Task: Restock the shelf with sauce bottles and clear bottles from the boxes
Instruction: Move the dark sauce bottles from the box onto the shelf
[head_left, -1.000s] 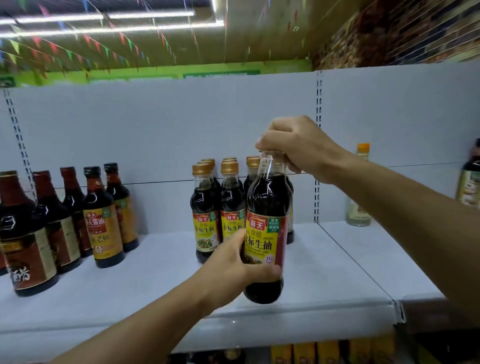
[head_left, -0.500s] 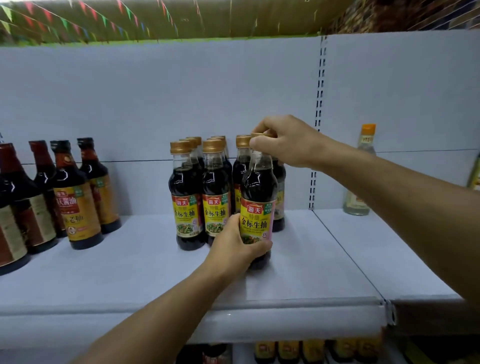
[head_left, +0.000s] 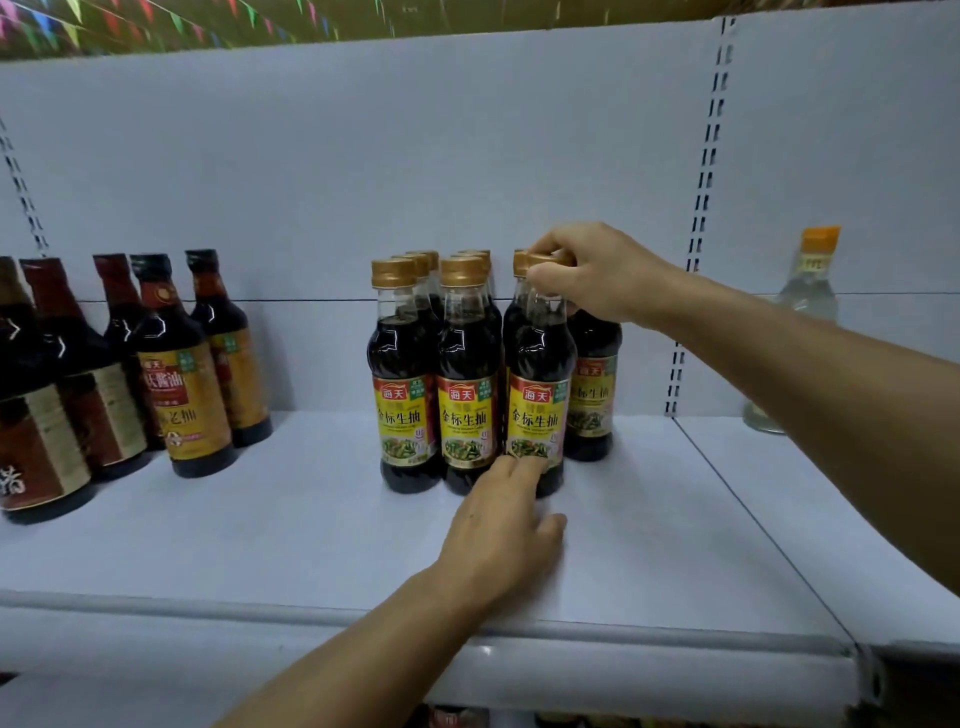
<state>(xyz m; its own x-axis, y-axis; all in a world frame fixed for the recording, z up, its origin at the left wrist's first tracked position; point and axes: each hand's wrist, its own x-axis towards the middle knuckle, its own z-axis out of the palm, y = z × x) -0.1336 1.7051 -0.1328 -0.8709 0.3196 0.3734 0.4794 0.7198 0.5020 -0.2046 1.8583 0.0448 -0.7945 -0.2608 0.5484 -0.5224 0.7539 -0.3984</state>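
1. Head view, far left: dark red-capped bottles (head_left: 179, 374) stand on the white shelf (head_left: 270, 530).
2. Left hand (head_left: 501, 530) lies released, fingertips touching the front sauce bottle (head_left: 537, 405) at its base.
3. Right hand (head_left: 597, 275) grasps that upright bottle's gold cap.
4. Clear bottle (head_left: 800, 312) stands far right.
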